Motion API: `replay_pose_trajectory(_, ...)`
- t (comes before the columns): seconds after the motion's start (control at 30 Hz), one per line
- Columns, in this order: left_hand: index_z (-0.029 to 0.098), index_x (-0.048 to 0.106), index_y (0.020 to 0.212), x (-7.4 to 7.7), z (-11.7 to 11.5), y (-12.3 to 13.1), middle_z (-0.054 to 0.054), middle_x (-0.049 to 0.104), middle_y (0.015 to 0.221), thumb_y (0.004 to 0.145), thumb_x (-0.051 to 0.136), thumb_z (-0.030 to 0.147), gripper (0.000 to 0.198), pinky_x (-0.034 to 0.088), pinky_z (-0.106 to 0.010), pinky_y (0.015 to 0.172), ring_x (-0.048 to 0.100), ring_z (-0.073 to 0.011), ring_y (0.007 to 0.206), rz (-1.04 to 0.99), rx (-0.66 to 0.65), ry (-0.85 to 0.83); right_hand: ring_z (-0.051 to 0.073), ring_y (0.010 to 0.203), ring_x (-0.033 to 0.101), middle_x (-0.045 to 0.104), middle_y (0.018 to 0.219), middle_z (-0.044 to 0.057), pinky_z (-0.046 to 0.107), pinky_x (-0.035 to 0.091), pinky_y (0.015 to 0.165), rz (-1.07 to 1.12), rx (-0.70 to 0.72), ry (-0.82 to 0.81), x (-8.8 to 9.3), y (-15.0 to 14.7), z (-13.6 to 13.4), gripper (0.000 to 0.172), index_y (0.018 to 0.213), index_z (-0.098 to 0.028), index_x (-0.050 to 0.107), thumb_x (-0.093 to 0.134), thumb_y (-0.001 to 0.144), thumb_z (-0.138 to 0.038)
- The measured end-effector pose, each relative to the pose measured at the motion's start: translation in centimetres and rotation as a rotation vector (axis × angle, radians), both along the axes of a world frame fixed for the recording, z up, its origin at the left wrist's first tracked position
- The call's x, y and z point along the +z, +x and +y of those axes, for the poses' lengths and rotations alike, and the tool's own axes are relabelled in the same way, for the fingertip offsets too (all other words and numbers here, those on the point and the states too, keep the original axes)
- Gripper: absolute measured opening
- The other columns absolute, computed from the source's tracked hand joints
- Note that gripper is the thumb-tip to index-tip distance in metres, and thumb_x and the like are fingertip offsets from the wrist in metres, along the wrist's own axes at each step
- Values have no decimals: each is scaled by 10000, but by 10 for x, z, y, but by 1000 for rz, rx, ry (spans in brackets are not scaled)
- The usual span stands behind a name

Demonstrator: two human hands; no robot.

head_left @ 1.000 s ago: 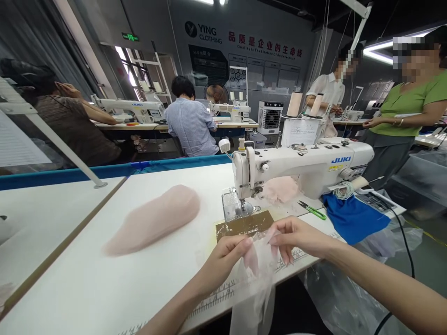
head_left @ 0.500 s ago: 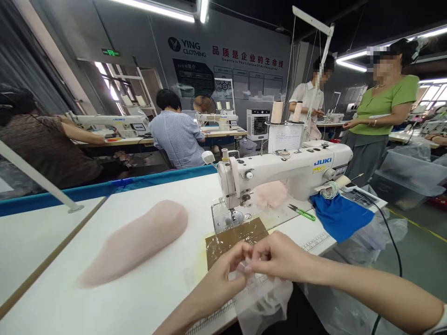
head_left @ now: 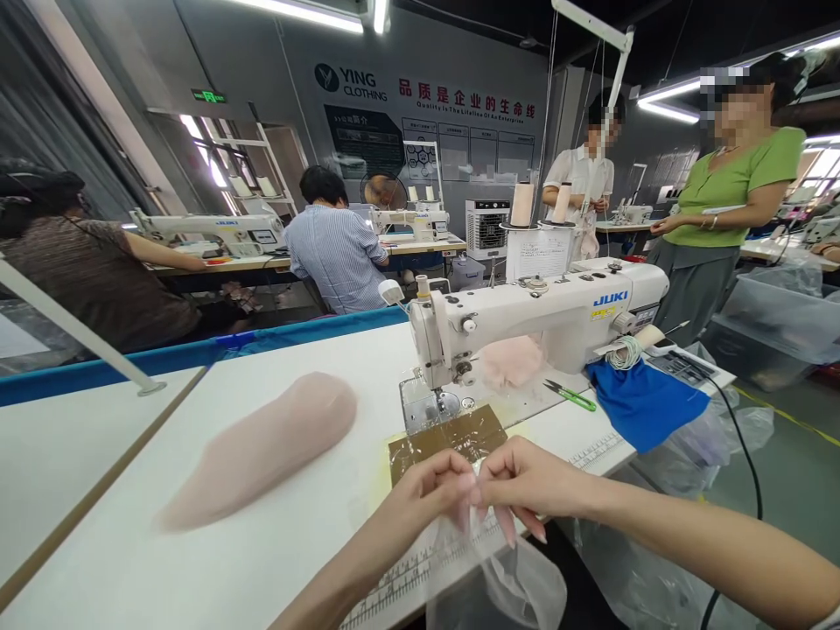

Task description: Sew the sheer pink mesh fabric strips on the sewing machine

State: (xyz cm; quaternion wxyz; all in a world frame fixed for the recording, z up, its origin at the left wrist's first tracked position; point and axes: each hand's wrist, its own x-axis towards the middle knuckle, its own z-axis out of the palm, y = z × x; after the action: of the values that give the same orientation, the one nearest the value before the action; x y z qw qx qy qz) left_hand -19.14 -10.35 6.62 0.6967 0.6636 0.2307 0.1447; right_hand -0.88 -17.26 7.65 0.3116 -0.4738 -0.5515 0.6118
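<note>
Both hands meet at the table's front edge, just before the sewing machine [head_left: 518,319]. My left hand [head_left: 437,490] and my right hand [head_left: 531,481] each pinch a sheer whitish fabric [head_left: 518,582], fingertips touching. The cloth hangs down from them over the edge. Behind my fingers, a brown plate [head_left: 446,437] lies in front of the needle, with white thread scraps on it. To the left, a long piece of sheer pink fabric [head_left: 269,446] lies flat on the white table [head_left: 118,560]. More pink fabric [head_left: 512,360] is bunched under the machine arm.
Green thread snips [head_left: 570,395] lie right of the needle, near a blue cloth [head_left: 647,402]. Thread cones [head_left: 521,206] stand behind the machine. A black cable [head_left: 748,455] hangs at right by plastic bags. Several people, including one in a green top [head_left: 738,188], are around other machines.
My hands have drawn tighter together at the fabric, and my right hand's lower fingers have spread downward. The hanging cloth has swung and opened out. The view has shifted slightly.
</note>
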Motion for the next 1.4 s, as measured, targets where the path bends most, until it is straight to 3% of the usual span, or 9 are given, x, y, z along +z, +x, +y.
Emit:
replay_pose_trajectory(0.17,166,504,852,-7,-1,1,85,414,562,727,745,365,337,305,-190,538,403,-67,527,35,-5,-1,42,253,399,607,494,-45,153,227,274,40,-16,-41,-6,6,-1,340,702,-149,587,672,755,-473)
replay_pose_trajectory(0.3,158,483,829,-9,-2,4,48,510,676,715,757,330,343,339,-186,575,455,-75,621,48,-14,16,42,261,410,618,511,-37,151,222,273,69,11,-84,-15,9,3,333,695,-144,586,699,731,-456)
replay_pose_trajectory(0.43,161,486,814,-7,0,6,75,480,570,715,750,348,338,349,-178,516,465,-70,519,96,-57,-31,31,271,400,625,536,-29,147,231,277,102,26,-128,-22,15,9,313,708,-137,603,713,726,-430)
replay_pose_trajectory(0.63,177,487,788,-10,16,5,90,441,435,717,727,429,355,254,-152,340,350,-59,354,215,-53,-19,18,297,383,605,578,-27,148,265,292,-63,212,-187,-23,36,21,261,743,-128,639,713,725,-377)
replay_pose_trajectory(0.7,180,497,802,-15,21,6,96,418,434,739,700,432,330,220,-150,306,330,-60,340,251,-13,35,23,320,407,598,598,-23,150,299,303,-147,200,-123,-23,42,27,260,760,-121,650,724,711,-366)
replay_pose_trajectory(0.87,185,520,816,-21,31,15,89,427,443,794,617,473,305,235,-156,282,320,-68,336,325,129,191,20,396,482,627,938,23,165,377,342,-198,92,18,-17,40,49,378,1003,-165,614,733,698,-356)
replay_pose_trajectory(1.1,181,531,812,-15,40,16,72,476,471,861,549,371,198,264,-161,367,371,-67,366,308,297,330,43,342,479,615,655,-28,163,309,327,-203,197,15,-17,29,90,194,834,-152,607,650,770,-330)
replay_pose_trajectory(1.27,176,543,794,-24,45,16,61,491,512,865,549,304,146,302,-177,433,403,-78,435,278,420,493,88,378,530,603,518,-37,177,389,365,-194,151,-80,-23,31,106,260,881,-152,605,670,770,-378)
replay_pose_trajectory(1.4,169,543,766,-36,49,15,45,543,584,873,560,285,158,316,-179,471,400,-70,485,213,493,634,110,443,589,643,548,-12,221,489,474,-171,40,-17,-31,28,103,289,878,-150,604,645,800,-425)
